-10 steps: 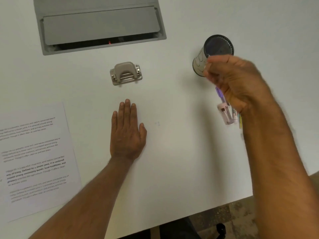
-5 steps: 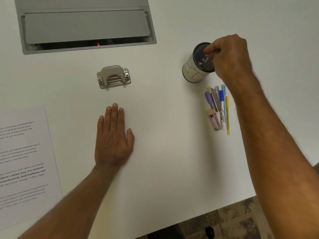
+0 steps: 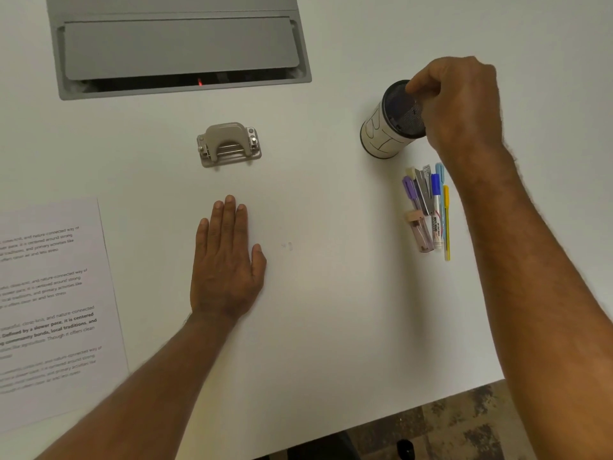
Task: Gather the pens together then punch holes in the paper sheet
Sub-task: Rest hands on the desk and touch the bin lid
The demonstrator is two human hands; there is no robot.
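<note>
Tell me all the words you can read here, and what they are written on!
"Defined by a slower pace, it is centered": bold line on the paper sheet.
"bonds, local traditions, and": bold line just below it.
"nature-connected way of": in the paper's lighter lines; the rest there is too blurred.
"WHITE BOARD": label on the blue-capped marker; its smaller print is too small.
Pen cup: big hand-drawn letters, unclear.
Hole punch: no writing visible.

I see bare table (image 3: 331,293) between the hole punch (image 3: 229,144) and the pens (image 3: 429,210); my left hand (image 3: 227,263) lies flat before the punch, blocking that near approach.
</note>
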